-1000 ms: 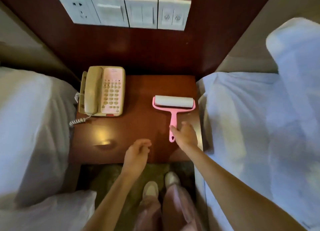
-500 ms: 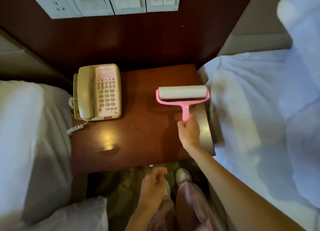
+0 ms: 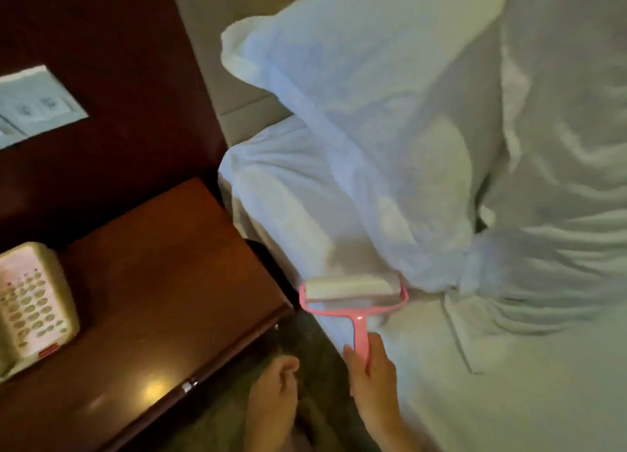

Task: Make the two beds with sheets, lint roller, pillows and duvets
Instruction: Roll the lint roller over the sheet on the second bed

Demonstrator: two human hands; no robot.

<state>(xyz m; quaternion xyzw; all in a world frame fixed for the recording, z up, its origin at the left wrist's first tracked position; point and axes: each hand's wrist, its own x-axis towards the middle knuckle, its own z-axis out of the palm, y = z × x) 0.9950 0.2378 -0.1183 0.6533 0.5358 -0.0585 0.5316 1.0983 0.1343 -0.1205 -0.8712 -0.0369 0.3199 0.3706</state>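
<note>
My right hand (image 3: 371,378) grips the pink handle of the lint roller (image 3: 353,294), whose white roll lies over the white sheet (image 3: 509,383) of the right bed near its edge. A white pillow (image 3: 373,112) leans at the head of that bed, its lower corner close to the roller. A rumpled white duvet (image 3: 570,180) is bunched to the right. My left hand (image 3: 274,390) hangs loosely curled and holds nothing, low between the nightstand and the bed.
A dark wooden nightstand (image 3: 163,282) stands left of the bed with a beige telephone (image 3: 30,302) on it. A white switch panel (image 3: 37,105) sits on the dark wall panel behind. Carpet (image 3: 305,343) shows between the nightstand and the bed.
My right hand took the lint roller off the nightstand and carried it right onto the right bed's sheet. The view swung right. My left hand stayed low and idle.
</note>
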